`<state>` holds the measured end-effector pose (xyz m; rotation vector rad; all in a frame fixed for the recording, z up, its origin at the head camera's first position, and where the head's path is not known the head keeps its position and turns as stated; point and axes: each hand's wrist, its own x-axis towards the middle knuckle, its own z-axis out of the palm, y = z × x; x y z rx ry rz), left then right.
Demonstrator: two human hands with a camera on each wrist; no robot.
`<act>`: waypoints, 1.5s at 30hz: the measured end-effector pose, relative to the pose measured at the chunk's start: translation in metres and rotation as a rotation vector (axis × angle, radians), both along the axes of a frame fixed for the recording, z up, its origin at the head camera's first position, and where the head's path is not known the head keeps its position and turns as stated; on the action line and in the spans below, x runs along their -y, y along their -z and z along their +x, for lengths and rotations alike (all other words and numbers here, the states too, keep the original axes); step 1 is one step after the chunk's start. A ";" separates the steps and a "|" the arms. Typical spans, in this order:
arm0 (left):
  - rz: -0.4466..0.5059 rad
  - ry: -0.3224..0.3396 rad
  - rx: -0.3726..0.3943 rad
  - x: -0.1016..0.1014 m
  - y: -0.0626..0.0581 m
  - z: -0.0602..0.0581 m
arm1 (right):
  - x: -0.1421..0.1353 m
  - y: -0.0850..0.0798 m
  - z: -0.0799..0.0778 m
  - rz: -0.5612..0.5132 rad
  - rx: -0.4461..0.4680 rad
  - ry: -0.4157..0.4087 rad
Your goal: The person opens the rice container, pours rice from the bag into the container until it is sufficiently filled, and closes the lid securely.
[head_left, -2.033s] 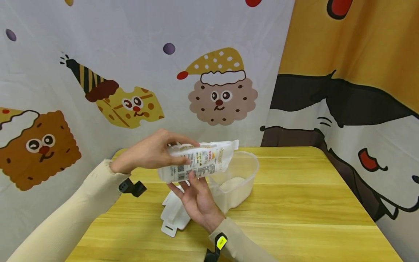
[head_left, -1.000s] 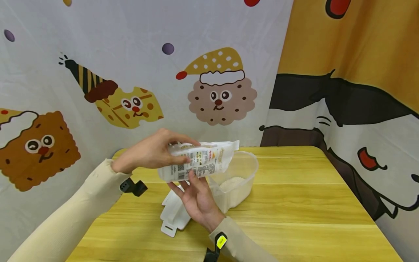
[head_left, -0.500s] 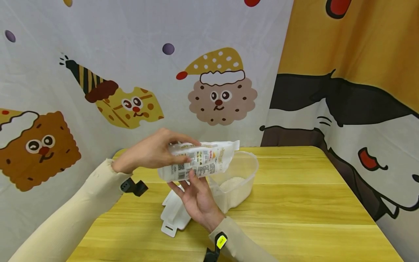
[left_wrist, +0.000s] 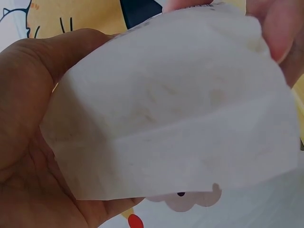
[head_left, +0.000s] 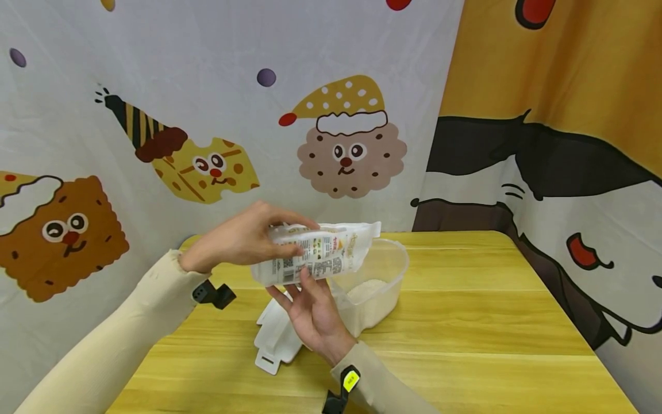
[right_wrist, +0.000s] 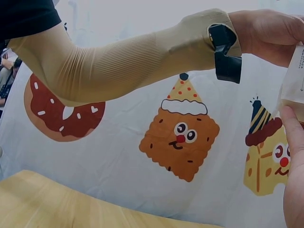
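barely anything has shifted since half a second ago: both hands and the white bag [head_left: 326,259] have crept a touch to the right, so the bag's narrow end reaches slightly farther across the clear container [head_left: 395,259], which has kept its spot. that bag is on its side, held up mostly left of the container, with its flattened end in front of the container's opening in the head view; whether it touches the rim i cannot tell.

left hand [head_left: 248,238], on the far-left side from the container, grips the bag's wide end, thumb on the near face and fingers over the upper side. right hand [head_left: 318,322], in front and to the left of the container, holds the bag from underneath, palm turned up, thumb against the printed face and fingers below. the left wrist view shows the bag's folded bottom [left_wrist: 180,123], with fingers at both sides.

inside the container, pale grains [head_left: 371,289] lie in its lower part. whether any are falling from the bag cannot be made out. left and nearer than the container, partly behind the right hand, a white piece with a slotted tab [head_left: 276,333] rests on the wooden table [head_left: 465,345]. behind the container hangs a cloth [head_left: 207,86] printed with cartoon biscuits and cheese.
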<state>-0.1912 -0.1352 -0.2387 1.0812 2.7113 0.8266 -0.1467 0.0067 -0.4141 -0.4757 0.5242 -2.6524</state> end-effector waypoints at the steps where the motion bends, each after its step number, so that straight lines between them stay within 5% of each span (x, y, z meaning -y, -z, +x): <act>1: 0.002 0.001 0.001 0.000 0.000 0.000 | 0.000 0.000 0.000 -0.001 0.000 0.001; 30: 0.008 -0.104 0.069 0.010 -0.004 0.005 | -0.001 -0.003 0.002 -0.011 -0.009 -0.002; 45: 0.027 -0.067 0.023 0.008 -0.004 0.003 | 0.000 -0.006 0.001 -0.008 -0.006 0.003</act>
